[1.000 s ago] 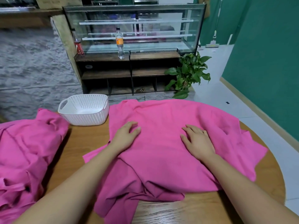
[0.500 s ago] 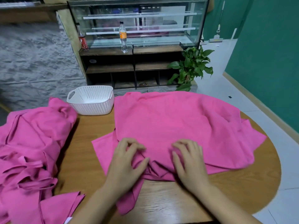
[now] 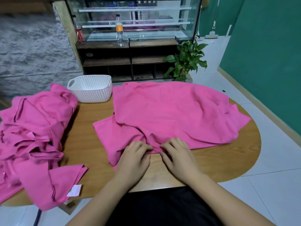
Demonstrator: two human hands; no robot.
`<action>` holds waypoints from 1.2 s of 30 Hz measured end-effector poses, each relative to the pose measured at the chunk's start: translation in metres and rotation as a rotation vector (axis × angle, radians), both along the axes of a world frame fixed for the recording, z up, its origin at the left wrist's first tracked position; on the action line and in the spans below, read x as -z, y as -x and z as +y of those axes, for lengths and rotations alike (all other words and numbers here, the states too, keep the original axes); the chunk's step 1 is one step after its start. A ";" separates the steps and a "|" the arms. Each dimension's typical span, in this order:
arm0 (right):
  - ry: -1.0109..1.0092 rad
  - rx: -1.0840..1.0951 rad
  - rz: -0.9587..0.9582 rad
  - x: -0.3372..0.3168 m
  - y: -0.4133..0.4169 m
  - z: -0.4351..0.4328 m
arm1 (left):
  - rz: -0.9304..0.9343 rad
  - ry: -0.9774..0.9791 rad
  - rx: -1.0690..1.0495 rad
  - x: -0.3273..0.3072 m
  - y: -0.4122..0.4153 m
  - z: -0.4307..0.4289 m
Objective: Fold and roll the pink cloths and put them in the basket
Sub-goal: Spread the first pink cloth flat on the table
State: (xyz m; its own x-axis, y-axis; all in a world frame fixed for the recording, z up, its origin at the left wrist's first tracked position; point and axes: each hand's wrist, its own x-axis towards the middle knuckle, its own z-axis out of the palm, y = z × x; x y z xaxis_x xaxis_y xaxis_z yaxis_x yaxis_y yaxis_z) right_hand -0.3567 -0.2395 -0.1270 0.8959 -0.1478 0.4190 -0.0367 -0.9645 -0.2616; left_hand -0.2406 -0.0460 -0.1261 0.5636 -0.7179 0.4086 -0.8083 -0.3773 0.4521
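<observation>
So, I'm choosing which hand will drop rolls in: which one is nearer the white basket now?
Left. The left hand pinches the near edge of the pink cloth, this side and right of the basket; the right hand pinches that edge farther right.

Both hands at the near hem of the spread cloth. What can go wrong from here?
1. The spread cloth is bunched where the left hand and right hand pinch its hem, so a fold may come out crooked.
2. The pile of cloths overhangs the near edge of the table and could slide off.
</observation>
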 end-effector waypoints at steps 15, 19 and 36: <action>0.035 -0.077 -0.054 -0.051 0.035 -0.012 | -0.245 0.031 -0.174 -0.011 0.009 0.015; 0.007 -0.068 0.084 -0.062 0.042 -0.022 | -0.276 0.069 -0.195 -0.032 0.009 0.016; 0.019 0.081 0.388 -0.085 0.004 -0.046 | -0.187 -0.270 -0.009 -0.059 -0.010 0.014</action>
